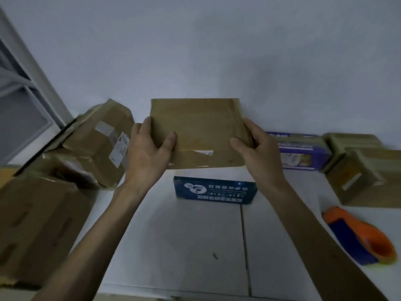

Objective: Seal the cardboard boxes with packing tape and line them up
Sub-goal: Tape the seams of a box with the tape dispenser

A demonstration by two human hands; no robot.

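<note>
Left hand (147, 148) and right hand (259, 148) grip cardboard box (199, 124); white label (204, 152) unreadable.

We cannot read the blue sign (214, 190) — its print is too blurred. The carton (32, 224) at left and the taped box (373, 181) at right are cut off at the edges of view.

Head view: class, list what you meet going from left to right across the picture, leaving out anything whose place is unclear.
Box pile → left hand → held box → right hand → purple box → tape dispenser.
</note>
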